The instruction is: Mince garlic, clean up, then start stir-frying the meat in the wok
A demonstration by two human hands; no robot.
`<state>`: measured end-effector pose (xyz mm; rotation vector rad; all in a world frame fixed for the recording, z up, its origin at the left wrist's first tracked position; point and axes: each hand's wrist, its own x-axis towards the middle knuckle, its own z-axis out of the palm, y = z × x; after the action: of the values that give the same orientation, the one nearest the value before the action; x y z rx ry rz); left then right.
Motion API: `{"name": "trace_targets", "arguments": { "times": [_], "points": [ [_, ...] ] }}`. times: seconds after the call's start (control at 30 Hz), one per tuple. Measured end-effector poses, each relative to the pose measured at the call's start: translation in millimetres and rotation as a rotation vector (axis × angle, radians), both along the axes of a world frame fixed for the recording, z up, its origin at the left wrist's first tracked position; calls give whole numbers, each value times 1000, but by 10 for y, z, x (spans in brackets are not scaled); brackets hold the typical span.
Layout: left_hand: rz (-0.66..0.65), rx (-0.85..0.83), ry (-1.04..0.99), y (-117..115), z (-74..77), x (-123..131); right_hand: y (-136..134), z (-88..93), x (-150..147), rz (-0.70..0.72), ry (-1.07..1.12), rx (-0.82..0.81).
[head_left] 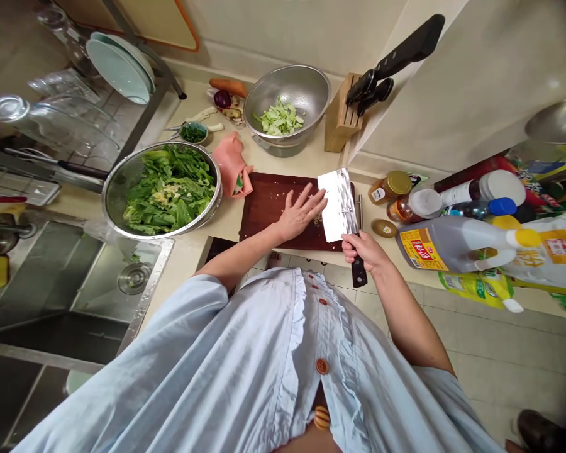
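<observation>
My right hand point(366, 250) is wrapped round the black handle of a cleaver point(336, 204), whose broad steel blade is held over the right end of the dark red-brown cutting board point(264, 211). Fingers apart, my left hand point(299, 217) reaches over the board, its fingertips at the left edge of the blade; whether they touch it I cannot tell. Small pale chopped bits lie on the board, partly hidden under my left hand and the blade. Left of the board is a colander of leafy greens point(170, 185) with pale chopped bits on top.
Behind the board stand a steel colander point(306, 88) with cut pale-green pieces and a knife block point(342, 119). Bottles and jars crowd the right, including a large jug point(446, 242). A pink cloth-like item point(229, 160), a small bowl of chopped greens point(193, 132) and a sink point(38, 283) lie leftward.
</observation>
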<state>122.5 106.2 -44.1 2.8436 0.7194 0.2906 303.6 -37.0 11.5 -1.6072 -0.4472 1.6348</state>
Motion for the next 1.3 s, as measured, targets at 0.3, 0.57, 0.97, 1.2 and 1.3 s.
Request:
{"name": "trace_targets", "arguments": {
  "times": [0.3,0.57,0.97,1.2,1.3],
  "points": [
    [491,-174,-20,636,-183,182,114,-106,136,531,-1309,-158],
    [272,-309,-96,139,-120,185,15,-141,57,608,-1277,-75],
    [147,-75,230,571,449,103,990,221,456,1039,-1484,122],
    [234,-95,272,504,437,286,917,-35,524,1012,-1387,125],
    [218,-84,262,484,540,69,866,142,362,1007,-1384,149]
  ]
}}
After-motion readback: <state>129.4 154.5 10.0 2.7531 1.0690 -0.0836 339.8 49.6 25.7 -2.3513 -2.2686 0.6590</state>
